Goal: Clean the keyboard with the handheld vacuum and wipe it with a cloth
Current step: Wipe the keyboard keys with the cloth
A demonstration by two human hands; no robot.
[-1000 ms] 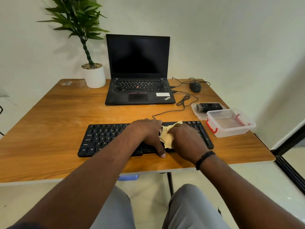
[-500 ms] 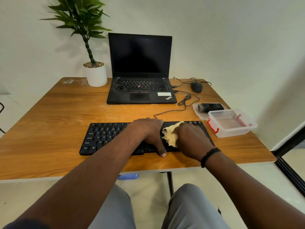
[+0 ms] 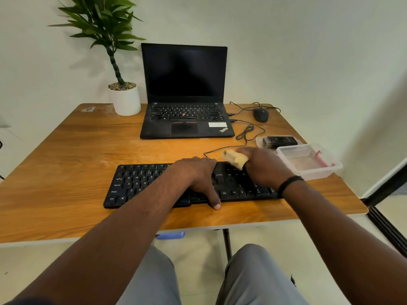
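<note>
A black keyboard (image 3: 154,183) lies near the front edge of a wooden table (image 3: 66,172); the left hand (image 3: 196,175) rests on its middle keys with fingers extended, thumb reaching over the near edge. The right hand (image 3: 262,166), motion-blurred, holds a bunched yellow cloth (image 3: 234,159) in curled fingers above the keyboard's far right portion. Behind stand an open laptop (image 3: 185,93), a potted plant (image 3: 123,97), a mouse (image 3: 261,114), and, to the right, a clear plastic box (image 3: 308,161).
</note>
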